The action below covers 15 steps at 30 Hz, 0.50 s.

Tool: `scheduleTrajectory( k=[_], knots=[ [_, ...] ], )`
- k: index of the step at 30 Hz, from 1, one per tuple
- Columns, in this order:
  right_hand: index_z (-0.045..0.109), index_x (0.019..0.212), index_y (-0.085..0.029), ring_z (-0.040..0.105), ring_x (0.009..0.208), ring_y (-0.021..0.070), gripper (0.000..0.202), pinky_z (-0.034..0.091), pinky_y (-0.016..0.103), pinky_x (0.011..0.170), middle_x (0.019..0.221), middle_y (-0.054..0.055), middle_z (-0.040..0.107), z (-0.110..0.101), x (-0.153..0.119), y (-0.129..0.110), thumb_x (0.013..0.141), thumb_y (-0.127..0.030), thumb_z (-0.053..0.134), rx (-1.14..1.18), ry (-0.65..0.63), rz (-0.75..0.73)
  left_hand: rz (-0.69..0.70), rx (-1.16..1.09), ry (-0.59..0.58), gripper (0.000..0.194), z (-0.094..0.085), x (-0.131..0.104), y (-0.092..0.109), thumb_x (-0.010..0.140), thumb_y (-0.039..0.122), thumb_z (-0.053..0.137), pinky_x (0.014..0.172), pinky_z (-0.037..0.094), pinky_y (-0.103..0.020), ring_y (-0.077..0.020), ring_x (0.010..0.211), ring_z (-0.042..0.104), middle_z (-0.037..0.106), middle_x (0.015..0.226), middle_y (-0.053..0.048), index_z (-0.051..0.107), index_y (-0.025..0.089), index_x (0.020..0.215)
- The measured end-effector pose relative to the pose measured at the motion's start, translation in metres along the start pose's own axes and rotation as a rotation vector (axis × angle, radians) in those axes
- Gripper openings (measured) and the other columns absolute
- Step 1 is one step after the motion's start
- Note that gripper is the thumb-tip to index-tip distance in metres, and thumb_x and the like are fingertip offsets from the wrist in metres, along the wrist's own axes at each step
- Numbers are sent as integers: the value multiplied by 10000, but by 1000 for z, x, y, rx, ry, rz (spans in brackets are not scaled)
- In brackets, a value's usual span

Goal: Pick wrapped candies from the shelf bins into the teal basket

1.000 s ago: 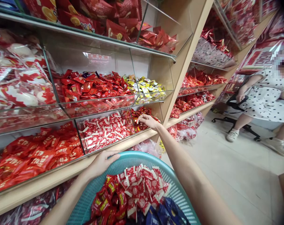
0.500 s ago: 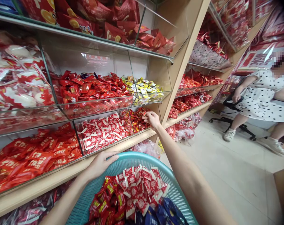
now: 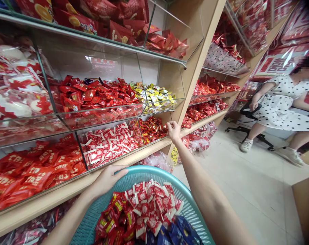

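A teal plastic basket (image 3: 149, 170) holds red-and-white wrapped candies (image 3: 154, 204), red candies with yellow lettering (image 3: 113, 217) and dark blue packets (image 3: 174, 231). My left hand (image 3: 109, 177) rests on its back left rim, fingers stretched forward and the thumb over the edge. Beside the wooden post, at the right end of the lowest shelf, is my right hand (image 3: 173, 131), its fingers curled together. Whatever those fingers hold, if anything, is too small to make out. Small red and gold candies (image 3: 151, 129) lie in the compartment just left of it.
Glass-divided shelves hold red packets (image 3: 42, 166), white-and-red candies (image 3: 110, 144), red candies (image 3: 98, 93) and yellow-white candies (image 3: 156, 95). Plastic bags (image 3: 156, 161) lie under the shelf. At the right, a person in a dotted dress (image 3: 279, 105) sits on a wheeled chair.
My right hand has moved right, away from the small red and gold candies toward the post, and its fingers are more curled. My left hand stays on the basket rim.
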State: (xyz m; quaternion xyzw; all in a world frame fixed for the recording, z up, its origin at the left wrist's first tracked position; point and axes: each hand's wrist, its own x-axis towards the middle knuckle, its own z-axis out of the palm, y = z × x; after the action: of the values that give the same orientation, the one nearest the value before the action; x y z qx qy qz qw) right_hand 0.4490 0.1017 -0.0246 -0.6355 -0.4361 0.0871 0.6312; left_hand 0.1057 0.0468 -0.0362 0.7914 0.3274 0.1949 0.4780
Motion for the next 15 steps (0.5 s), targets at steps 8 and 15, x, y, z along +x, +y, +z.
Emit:
scheduleTrajectory(
  k=[8,15],
  knots=[
    [514,877,-167,431,369,107,302,373,251,392,602,0,535,-5,-2,7,791,-428,387,-58,-24,8,11,21,-4,365,0,0,2,814,414,485,820,477,-316,-238,948,592,684,997,-20,662,191,1042],
    [580,814,-164,563,723,200,201,426,310,701,777,86,632,-15,-6,5,773,-303,440,-369,84,-75,19,26,-13,376,-1,0,-1,820,415,480,819,472,-296,-233,952,591,669,1038,-21,650,183,1062]
  ],
)
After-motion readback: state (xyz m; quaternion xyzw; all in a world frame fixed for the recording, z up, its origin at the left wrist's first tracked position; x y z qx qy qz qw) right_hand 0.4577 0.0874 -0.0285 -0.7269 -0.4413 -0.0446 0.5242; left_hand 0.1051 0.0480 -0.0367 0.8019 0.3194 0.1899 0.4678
